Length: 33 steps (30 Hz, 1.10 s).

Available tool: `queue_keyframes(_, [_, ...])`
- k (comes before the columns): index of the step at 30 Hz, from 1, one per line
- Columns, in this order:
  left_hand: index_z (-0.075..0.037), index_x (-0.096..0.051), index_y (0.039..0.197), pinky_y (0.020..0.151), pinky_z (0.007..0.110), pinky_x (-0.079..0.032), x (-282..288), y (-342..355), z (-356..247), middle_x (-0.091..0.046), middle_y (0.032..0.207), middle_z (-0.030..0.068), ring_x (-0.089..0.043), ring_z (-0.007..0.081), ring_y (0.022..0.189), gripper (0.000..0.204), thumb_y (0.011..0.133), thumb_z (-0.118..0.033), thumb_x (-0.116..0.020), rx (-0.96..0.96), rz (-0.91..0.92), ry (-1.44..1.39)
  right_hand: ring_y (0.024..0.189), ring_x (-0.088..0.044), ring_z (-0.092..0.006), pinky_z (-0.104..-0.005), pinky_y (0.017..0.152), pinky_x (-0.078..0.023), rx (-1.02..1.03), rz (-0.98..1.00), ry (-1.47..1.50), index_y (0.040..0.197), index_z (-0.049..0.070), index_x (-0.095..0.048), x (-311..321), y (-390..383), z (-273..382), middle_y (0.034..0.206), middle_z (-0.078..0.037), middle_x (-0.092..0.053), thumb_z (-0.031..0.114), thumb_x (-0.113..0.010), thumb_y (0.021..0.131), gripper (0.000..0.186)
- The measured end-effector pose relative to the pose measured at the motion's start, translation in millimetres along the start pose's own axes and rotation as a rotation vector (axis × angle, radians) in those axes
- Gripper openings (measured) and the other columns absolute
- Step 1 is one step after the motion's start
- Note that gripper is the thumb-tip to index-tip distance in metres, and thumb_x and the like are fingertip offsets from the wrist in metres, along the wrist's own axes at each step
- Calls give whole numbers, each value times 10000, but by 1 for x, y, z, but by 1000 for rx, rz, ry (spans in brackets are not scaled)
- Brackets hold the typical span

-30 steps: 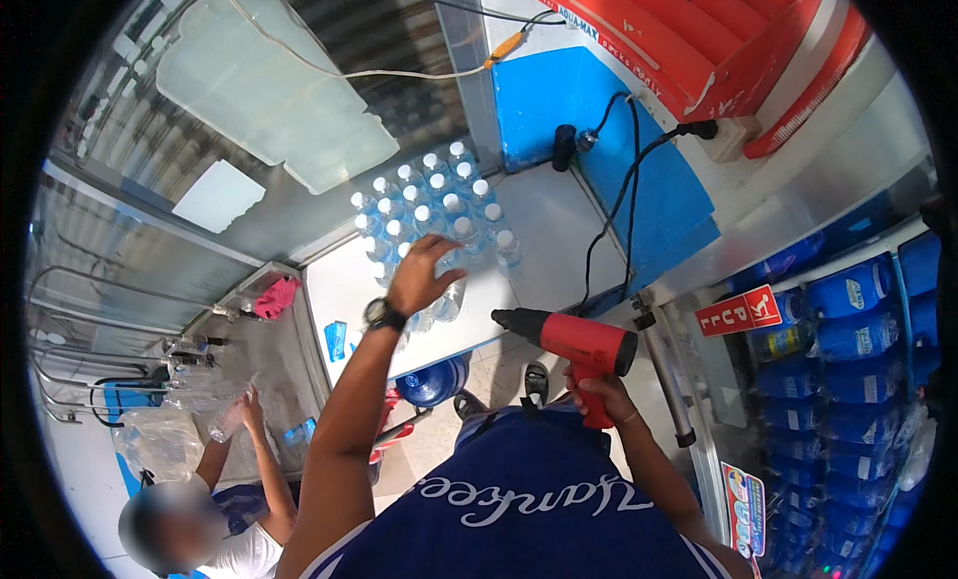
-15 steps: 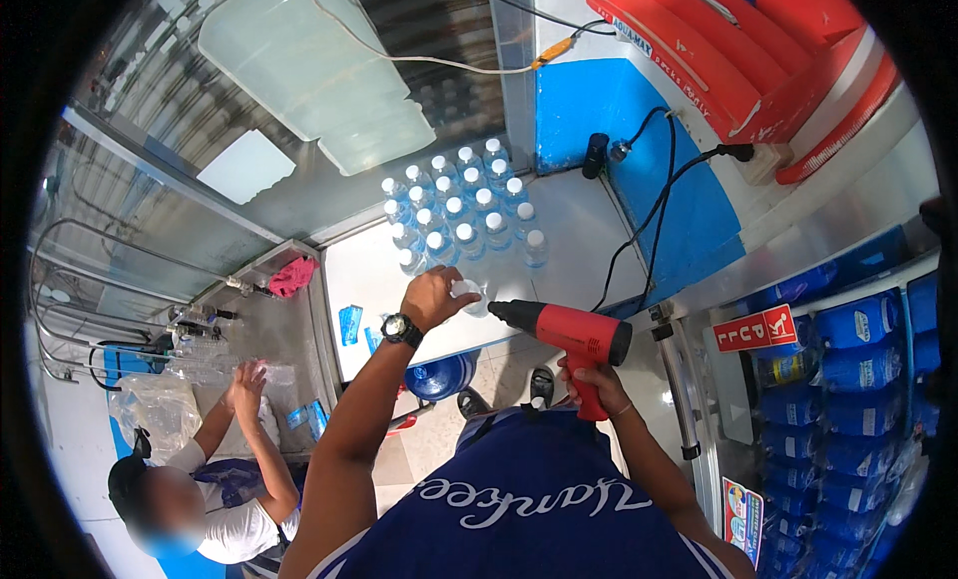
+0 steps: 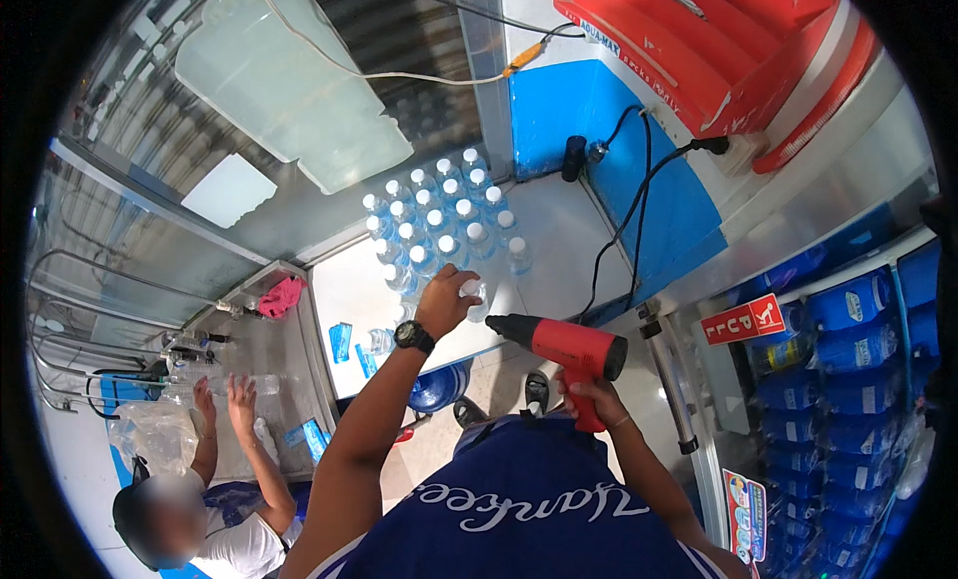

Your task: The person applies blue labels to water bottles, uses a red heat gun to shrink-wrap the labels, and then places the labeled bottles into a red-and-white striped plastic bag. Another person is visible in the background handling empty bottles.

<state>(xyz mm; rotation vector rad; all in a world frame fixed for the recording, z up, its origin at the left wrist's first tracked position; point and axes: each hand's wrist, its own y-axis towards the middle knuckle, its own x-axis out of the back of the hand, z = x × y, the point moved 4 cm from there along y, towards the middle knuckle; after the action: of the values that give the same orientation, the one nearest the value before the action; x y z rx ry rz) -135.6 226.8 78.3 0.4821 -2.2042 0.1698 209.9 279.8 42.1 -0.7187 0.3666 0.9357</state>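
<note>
My left hand (image 3: pixel 441 306) is closed round the top of a small clear plastic bottle (image 3: pixel 478 306) with a white cap, held over the white counter (image 3: pixel 555 216). In my right hand (image 3: pixel 591 403) is a red and black heat gun (image 3: pixel 571 346), gripped by its handle. Its dark nozzle points left, just short of the held bottle. Beyond my left hand, several capped bottles (image 3: pixel 435 218) stand in close rows on the counter. Another clear bottle (image 3: pixel 381 342) lies left of my left wrist, next to blue labels (image 3: pixel 341 342).
At left a co-worker (image 3: pixel 228 469) works over a metal sink (image 3: pixel 254 350) with taps and a pink cloth (image 3: pixel 280 297). Black cables (image 3: pixel 644 205) hang along the blue wall at right. A red rack (image 3: pixel 699 55) stands above. A blue jug (image 3: pixel 436 387) sits below the counter.
My left hand has brought the bottle more upright. The heat gun stays level in my right hand. The co-worker's hands have moved apart. The whole view has shifted slightly.
</note>
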Motion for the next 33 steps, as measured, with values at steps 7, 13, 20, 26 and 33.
queue_keyframes(7, [-80,-740,1133,724,429,-550,-15,47,-9,-606,949,126,-660,298,817,429,738,-156,-888,-51,-178,6,680,-649,-148,-281,526,-527,8,-55,19,1269,-31,-594,7,-2,0,978,-96,-654,230,-754,862,510])
queue_keyframes(13, [-72,-658,1325,941,447,-545,44,10,-3,-662,1207,229,-665,401,1084,599,797,-265,-867,-65,-65,-55,677,-642,-144,-280,524,-520,-35,-37,5,1273,-34,-587,2,4,0,982,-94,-654,235,-758,858,524])
queue_keyframes(20, [-47,-737,1115,935,443,-546,91,-73,43,-680,1166,187,-675,381,1042,340,780,-55,-794,132,96,137,671,-648,-142,-270,527,-535,-50,124,0,1248,-40,-595,-26,31,3,970,-96,-662,234,-748,876,487])
queue_keyframes(26, [-67,-748,1059,951,435,-553,74,-75,40,-693,1160,154,-653,367,1103,326,760,63,-746,-50,25,184,666,-660,-141,-270,529,-543,-94,156,-53,1255,-44,-595,-32,45,1,952,-102,-673,227,-755,877,491])
queue_keyframes(33, [-68,-740,1073,857,421,-565,70,-72,41,-693,1107,155,-691,340,968,260,824,-122,-791,38,31,203,669,-661,-148,-275,527,-540,-108,148,-28,1251,-55,-597,-33,43,-9,946,-103,-672,208,-752,884,478])
